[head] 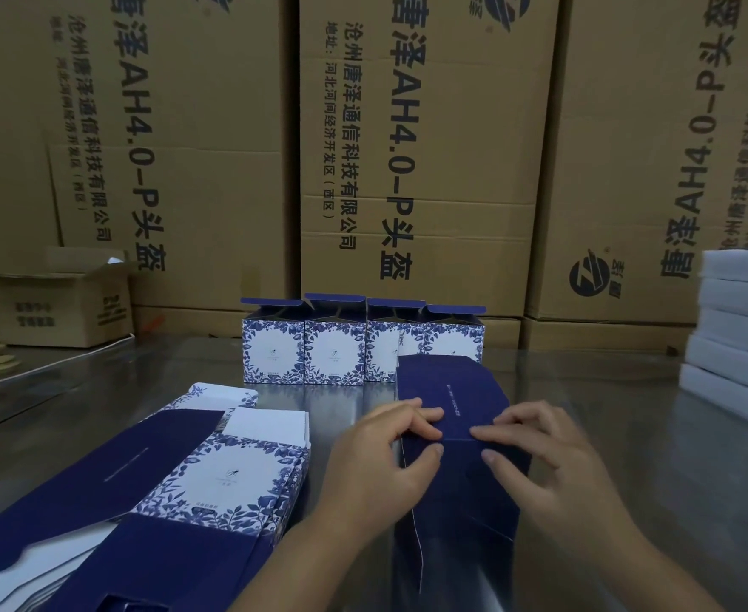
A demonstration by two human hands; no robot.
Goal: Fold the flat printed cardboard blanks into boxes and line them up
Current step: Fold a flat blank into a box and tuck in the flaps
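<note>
Half-folded navy box, long axis toward the row of folded boxes, pinched by curled fingers of left hand and right hand.

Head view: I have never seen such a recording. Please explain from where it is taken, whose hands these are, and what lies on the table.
No machine here: a person wears the camera on the head, so you look down at their own hands. The left hand and right hand grip a half-folded dark blue box on a shiny metal table. Left of it lies a stack of flat printed blanks. Behind stands a row of four finished boxes, tops open, before big brown cartons.
</note>
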